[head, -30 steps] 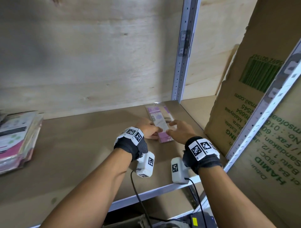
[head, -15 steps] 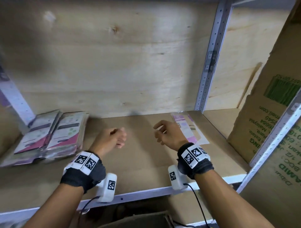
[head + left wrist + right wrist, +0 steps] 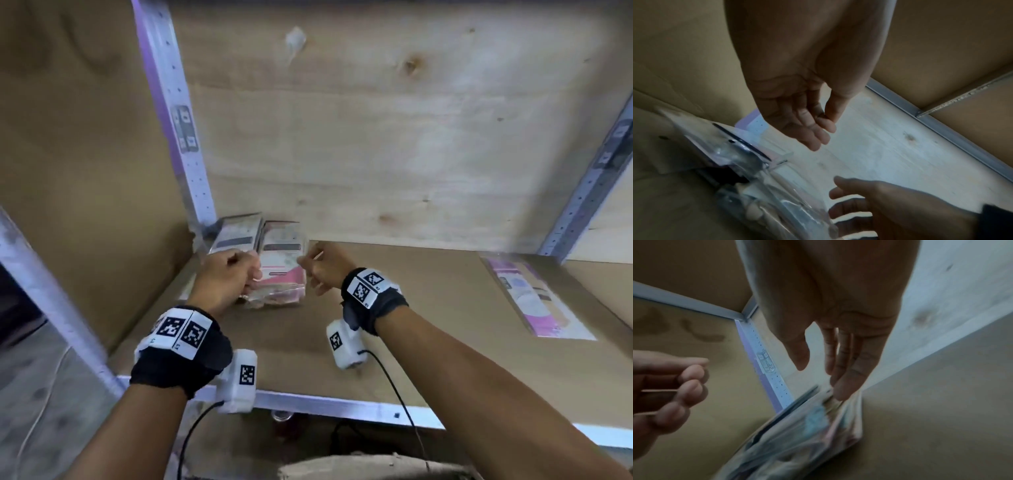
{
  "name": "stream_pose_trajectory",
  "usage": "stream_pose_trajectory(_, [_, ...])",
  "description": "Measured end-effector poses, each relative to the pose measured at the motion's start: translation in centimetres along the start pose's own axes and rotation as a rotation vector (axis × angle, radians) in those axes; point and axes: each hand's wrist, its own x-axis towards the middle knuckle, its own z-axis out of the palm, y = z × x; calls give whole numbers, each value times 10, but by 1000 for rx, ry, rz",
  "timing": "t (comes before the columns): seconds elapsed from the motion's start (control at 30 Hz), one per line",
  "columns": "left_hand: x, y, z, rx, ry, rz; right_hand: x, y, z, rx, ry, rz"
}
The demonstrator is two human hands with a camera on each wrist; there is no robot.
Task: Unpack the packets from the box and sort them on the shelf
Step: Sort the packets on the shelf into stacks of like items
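Two stacks of clear-wrapped pink and white packets lie in the shelf's back left corner, the nearer stack (image 3: 284,274) and one behind it (image 3: 236,234). My left hand (image 3: 229,274) hovers at the nearer stack's left side, fingers loosely curled, holding nothing (image 3: 824,131). My right hand (image 3: 318,267) is at the stack's right side. In the right wrist view its straight fingertips (image 3: 839,394) touch the stack's (image 3: 807,426) far edge. A single purple and white packet (image 3: 534,301) lies flat at the right of the shelf board (image 3: 428,325).
Perforated metal uprights stand at back left (image 3: 178,130) and right (image 3: 589,185). Plywood (image 3: 376,137) closes the back, a brown panel (image 3: 85,171) the left side. The shelf's metal front rail (image 3: 342,407) runs below my wrists. A cardboard edge (image 3: 359,466) shows underneath.
Both hands left the purple packet at the right and moved left along the shelf to the stacks in the corner. The view turned left with them.
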Motion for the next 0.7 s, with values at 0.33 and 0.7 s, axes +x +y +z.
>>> stream_pose_trajectory(0.33, [-11,-6,-22,62,-40,-13,42,12,32,-50,94,164])
stream_pose_trajectory(0.7, [-24,7,55,473,-244,239,-62,52,-62,412,-46,77])
